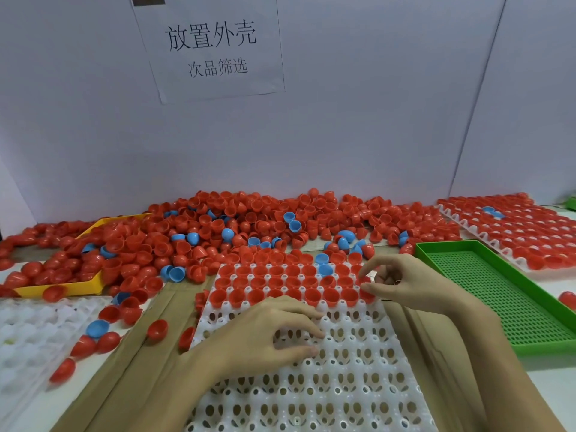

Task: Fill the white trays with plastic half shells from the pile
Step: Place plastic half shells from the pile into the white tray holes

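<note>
A white tray [358, 378] with rows of cups lies in front of me. Its far rows hold red half shells [274, 285] and two blue ones [325, 269]; the near rows are bare. My right hand [405, 283] hovers at the tray's right edge, thumb and index finger pinching a red half shell [363, 280] at the end of a filled row. Over the tray's bare cups rests my left hand [265, 335], fingers loosely curled and holding nothing. The pile of red and blue half shells [249, 222] spreads along the back wall.
A yellow tray [78, 286] sits half buried under the pile at left. An empty green perforated tray [486, 294] lies right of my hand, with a filled white tray [514, 232] behind it. Another white tray [34, 332] is at the near left. Loose shells [157, 328] lie on the cardboard.
</note>
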Tool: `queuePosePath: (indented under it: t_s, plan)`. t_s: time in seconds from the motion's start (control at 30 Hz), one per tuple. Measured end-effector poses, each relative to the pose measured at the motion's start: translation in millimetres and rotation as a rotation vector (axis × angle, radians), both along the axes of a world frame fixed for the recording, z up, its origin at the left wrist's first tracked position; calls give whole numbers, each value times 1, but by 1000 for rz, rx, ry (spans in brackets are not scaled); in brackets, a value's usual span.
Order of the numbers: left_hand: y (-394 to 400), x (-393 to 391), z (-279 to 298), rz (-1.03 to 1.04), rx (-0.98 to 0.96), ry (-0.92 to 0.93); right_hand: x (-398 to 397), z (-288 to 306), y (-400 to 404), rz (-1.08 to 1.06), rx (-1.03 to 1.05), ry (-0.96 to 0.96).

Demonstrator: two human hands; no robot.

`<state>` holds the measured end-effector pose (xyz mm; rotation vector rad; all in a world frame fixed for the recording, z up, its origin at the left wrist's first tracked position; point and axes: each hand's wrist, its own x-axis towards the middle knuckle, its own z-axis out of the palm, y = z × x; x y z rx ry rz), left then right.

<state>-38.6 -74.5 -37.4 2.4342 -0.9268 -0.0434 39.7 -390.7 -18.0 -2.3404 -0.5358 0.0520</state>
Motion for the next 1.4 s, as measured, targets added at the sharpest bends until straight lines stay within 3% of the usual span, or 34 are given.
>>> queuePosePath:
  t_s: [0.23, 0.37, 0.47, 0.57, 0.67, 0.83, 0.97, 1.13, 1.23, 1.4]
  plan:
    - [-3, -1, 4, 4, 29, -24, 0, -3, 7, 1, -47, 0]
    - [-4, -5, 11, -23, 113, -65, -1, 0, 9, -84, 51, -161]
    - [-3, 5, 29, -4, 87, -17, -2, 1, 22, -87, 53, -229]
    - [-3, 31, 49, 41, -56, 16, -2, -2, 31, -59, 39, -261]
    - [-7, 81, 60, 160, -62, -69, -2, -7, 38, -31, 29, -250]
    - [-18, 170, 54, 256, 235, -194, -4, -9, 44, -29, 9, -228]
    - [-27, 207, 38, 143, 555, -145, -5, -7, 45, -44, 30, -241]
    - [-47, 224, 23, 256, 808, -141, -4, -9, 42, -53, 43, -245]
    - [-53, 222, 26, 332, 753, -148, -3, -9, 39, -61, 48, -240]
    - [-41, 215, 37, 354, 500, -190, -4, -9, 41, -63, 73, -228]
